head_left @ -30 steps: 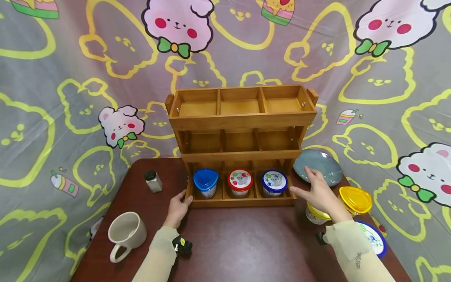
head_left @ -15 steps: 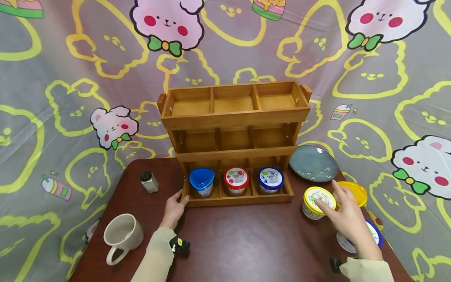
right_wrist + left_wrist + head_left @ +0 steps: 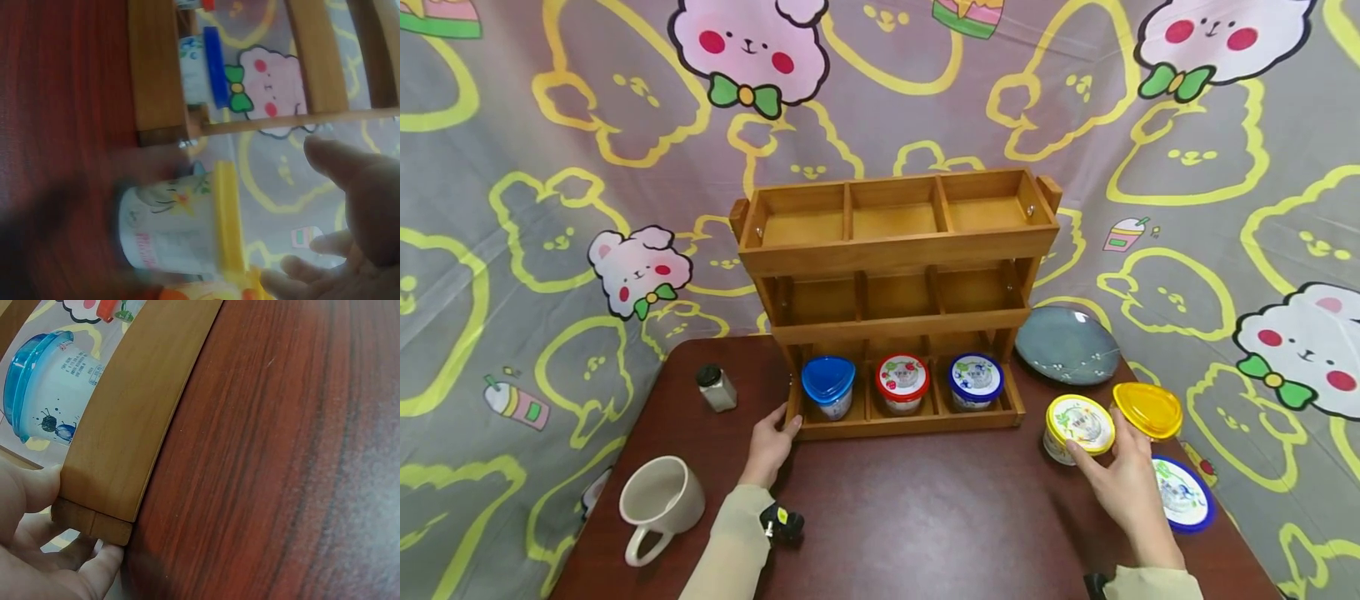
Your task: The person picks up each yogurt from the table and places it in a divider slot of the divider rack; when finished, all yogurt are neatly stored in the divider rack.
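Observation:
A three-tier wooden rack (image 3: 895, 258) stands at the back of the table. My left hand (image 3: 769, 446) grips its lower left front corner; in the left wrist view the thumb lies on one side of the wood, fingertips on the other. Along the bottom tier sit a blue-lidded tub (image 3: 829, 385), a red-lidded tub (image 3: 902, 382) and a tub with a dark blue lid (image 3: 976, 380), one per compartment. My right hand (image 3: 1123, 483) hovers over a yellow-lidded tub (image 3: 1078, 425), fingers spread around its lid. The right wrist view shows a gap between the hand and that yellow lid (image 3: 229, 219).
Behind the right hand is a tub with a domed yellow lid (image 3: 1148, 410); a dark blue-lidded tub (image 3: 1183, 493) is nearer the right edge. A grey-blue plate (image 3: 1067, 343) lies beside the rack. On the left are a beige mug (image 3: 662, 504) and a black-capped shaker (image 3: 717, 387).
My right hand has moved from the rack's right end outward to the right, then back over the yellow-lidded tub. The left hand stays on the rack corner. The head view has shifted slightly.

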{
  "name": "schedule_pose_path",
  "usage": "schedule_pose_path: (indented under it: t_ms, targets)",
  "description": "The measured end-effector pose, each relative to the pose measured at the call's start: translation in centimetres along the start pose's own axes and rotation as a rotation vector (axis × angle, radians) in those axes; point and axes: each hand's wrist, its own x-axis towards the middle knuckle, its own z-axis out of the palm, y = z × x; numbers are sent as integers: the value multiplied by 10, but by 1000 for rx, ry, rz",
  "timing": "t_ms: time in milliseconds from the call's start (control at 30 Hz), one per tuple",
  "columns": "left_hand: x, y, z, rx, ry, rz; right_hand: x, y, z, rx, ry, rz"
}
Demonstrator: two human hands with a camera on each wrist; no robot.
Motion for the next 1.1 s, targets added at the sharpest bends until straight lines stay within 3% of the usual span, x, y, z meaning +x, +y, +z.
schedule_pose_path:
  t_ms: [133,233,433,667,867,1100]
  targets:
    - [-1,-1,0,-9,-7,-10,2,0,6,-37,-2,-6]
    - [0,-2,1,-16,-8,-5,5,-1,10,-71,-52,6]
    - [1,-6,1,-15,-6,-4,11,-3,16,-96,-131,98]
    - [2,-6,1,-7,-5,-2,16,1,26,-84,-59,150]
    - [1,-4,0,-7,-7,-5,19,-1,34,-86,-1,245]
    - [2,-2,-1,-6,-10,-7,22,1,38,-107,43,219]
